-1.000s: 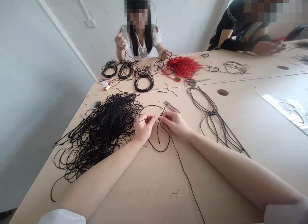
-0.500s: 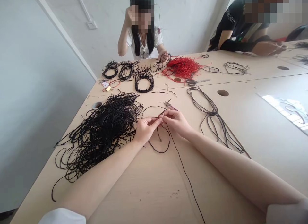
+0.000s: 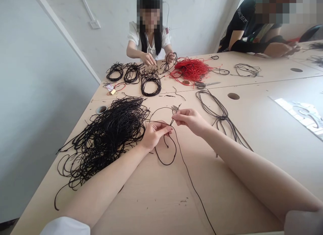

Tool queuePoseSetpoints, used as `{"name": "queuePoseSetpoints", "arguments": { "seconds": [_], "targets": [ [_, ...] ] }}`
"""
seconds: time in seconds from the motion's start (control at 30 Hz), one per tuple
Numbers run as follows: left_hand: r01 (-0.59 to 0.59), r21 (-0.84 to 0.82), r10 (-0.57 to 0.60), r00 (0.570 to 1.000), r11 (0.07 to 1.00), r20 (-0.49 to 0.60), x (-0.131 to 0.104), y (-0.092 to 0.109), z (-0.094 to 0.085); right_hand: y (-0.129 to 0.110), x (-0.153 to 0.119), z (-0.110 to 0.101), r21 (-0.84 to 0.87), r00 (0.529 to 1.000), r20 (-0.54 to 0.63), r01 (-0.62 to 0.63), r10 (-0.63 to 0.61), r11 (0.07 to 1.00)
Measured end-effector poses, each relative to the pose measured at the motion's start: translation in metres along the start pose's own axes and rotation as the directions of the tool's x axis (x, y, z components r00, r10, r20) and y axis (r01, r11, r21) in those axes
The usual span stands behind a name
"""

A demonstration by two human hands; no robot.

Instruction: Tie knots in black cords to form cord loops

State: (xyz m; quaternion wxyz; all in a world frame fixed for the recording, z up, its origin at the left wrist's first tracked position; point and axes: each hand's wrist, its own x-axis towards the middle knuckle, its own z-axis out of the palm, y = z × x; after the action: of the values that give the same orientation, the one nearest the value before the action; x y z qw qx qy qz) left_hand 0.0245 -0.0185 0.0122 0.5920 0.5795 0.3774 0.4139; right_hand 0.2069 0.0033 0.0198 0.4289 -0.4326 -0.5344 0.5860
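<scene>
Thumb and fingertips of my left hand pinch a thin black cord above the table. From that pinch one long strand runs down toward the front edge, and a loop hangs beneath the hand. My right hand, a little higher and to the right, is closed on a short upper part of the cord, whose tip sticks up past the fingers. Partly hidden behind the right hand lies a small pair of scissors or snips. A big tangled heap of black cords lies left of my left hand.
Looped black cord bundles and a red cord pile lie across the table. Scissors rest beside the red pile. A knotted cord bundle lies right. Two co-workers sit opposite; one handles cords. The table has round holes.
My right hand has moved up and right, away from my left hand, with the cord end in its fingers. The co-worker opposite has lowered one hand to the cords.
</scene>
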Motion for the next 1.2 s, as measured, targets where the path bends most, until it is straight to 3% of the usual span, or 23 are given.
{"name": "queuePoseSetpoints", "arguments": {
  "seconds": [0.2,0.33,0.53,0.67,0.87,1.07,1.2],
  "targets": [
    [0.003,0.006,-0.004,1.0,1.0,0.014,-0.0026,-0.0023,0.0014,-0.0014,0.0,0.0068,0.309,0.995,-0.012,-0.091,0.1,0.947],
    [-0.021,0.019,0.021,1.0,1.0,0.009,-0.0035,-0.0026,0.0029,-0.0015,-0.0004,0.0063,0.405,0.996,0.006,-0.085,0.09,0.91],
    [-0.057,0.01,0.058,0.997,0.998,-0.058,-0.0019,-0.006,0.0026,0.001,-0.0015,0.0061,0.239,0.993,0.115,-0.057,0.03,0.969],
    [-0.029,0.031,0.031,0.998,0.999,-0.061,-0.0024,-0.0071,0.002,0.0034,-0.001,0.0076,0.095,0.997,0.074,0.0,-0.007,0.996],
    [-0.01,0.071,0.005,0.998,0.997,0.063,-0.0046,-0.0046,0.0018,0.0019,0.0007,0.0041,0.056,1.0,-0.003,0.017,-0.017,0.998],
    [0.002,0.022,-0.002,0.999,1.0,0.038,-0.0034,-0.0061,-0.0006,0.0001,0.0003,0.0013,0.058,0.999,-0.012,0.038,-0.038,0.998],
    [0.04,-0.138,-0.036,0.999,0.99,0.034,-0.0027,-0.0098,-0.0011,0.0016,0.0,0.0029,0.047,0.999,-0.005,0.045,-0.045,0.998]
  ]
}}
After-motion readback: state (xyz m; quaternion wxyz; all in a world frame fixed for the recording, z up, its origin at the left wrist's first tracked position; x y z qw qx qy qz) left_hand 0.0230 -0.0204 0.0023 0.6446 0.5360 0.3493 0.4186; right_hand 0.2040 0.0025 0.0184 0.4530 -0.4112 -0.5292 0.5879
